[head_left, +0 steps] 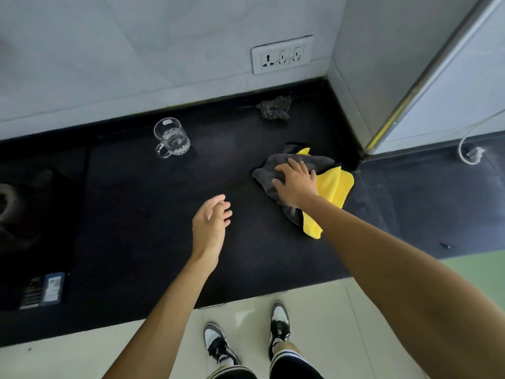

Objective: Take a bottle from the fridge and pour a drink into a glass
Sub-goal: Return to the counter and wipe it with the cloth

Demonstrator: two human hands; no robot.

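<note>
A clear glass mug [171,138] with a handle stands on the black countertop [136,214], near the back wall. It looks empty, or holds only a little clear liquid. My right hand [296,184] presses flat on a grey and yellow cloth [332,184] lying to the right of the mug. My left hand [211,224] hovers over the counter's middle with loose fingers and holds nothing. No bottle is in view. A white fridge side [451,77] rises at the right edge.
A dark scouring pad [274,108] lies by the back wall under a wall socket [282,54]. A stove burner [11,203] sits at the far left, a small box [45,289] near the front edge. A white cable [470,149] hangs at the right. My shoes stand on the tiled floor.
</note>
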